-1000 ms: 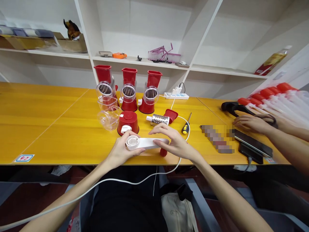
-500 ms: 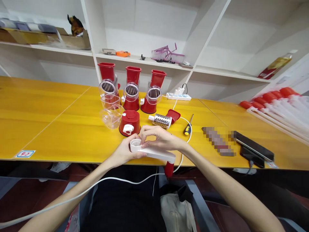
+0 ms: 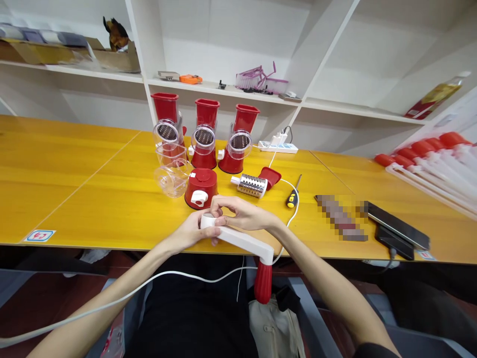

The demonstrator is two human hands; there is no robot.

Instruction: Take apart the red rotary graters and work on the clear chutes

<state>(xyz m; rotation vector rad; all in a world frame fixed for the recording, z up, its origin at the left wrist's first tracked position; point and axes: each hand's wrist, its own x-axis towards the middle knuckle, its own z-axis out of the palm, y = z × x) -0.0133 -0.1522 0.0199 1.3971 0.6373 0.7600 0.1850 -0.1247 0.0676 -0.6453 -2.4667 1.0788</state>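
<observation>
A white crank handle [image 3: 246, 241] with a red ribbed grip [image 3: 263, 283] is held over the table's front edge. My left hand [image 3: 189, 230] is closed around its round end, thumb along the side. My right hand [image 3: 242, 214] is closed too, its fingers curled and pinching at the same end; whether something small is between the fingertips is hidden. Just beyond stands a red grater base [image 3: 201, 186] with a white knob [image 3: 198, 199]. Left of it is a clear plastic housing [image 3: 171, 179]. A metal grating drum [image 3: 252, 185] lies to the right, near a red pusher [image 3: 270, 177].
Three red rotary graters [image 3: 204, 134] stand behind. A screwdriver [image 3: 292, 197], a white cable [image 3: 208, 282], a power strip [image 3: 278, 147] and a phone [image 3: 397, 225] are on the right. Red-and-white handles [image 3: 428, 154] are piled at far right. White shelves [image 3: 223, 90] rise behind the table.
The crank handle has tilted, its round opening turning away from view and its red grip swinging further into sight. My right fingers have curled in more at the round end.
</observation>
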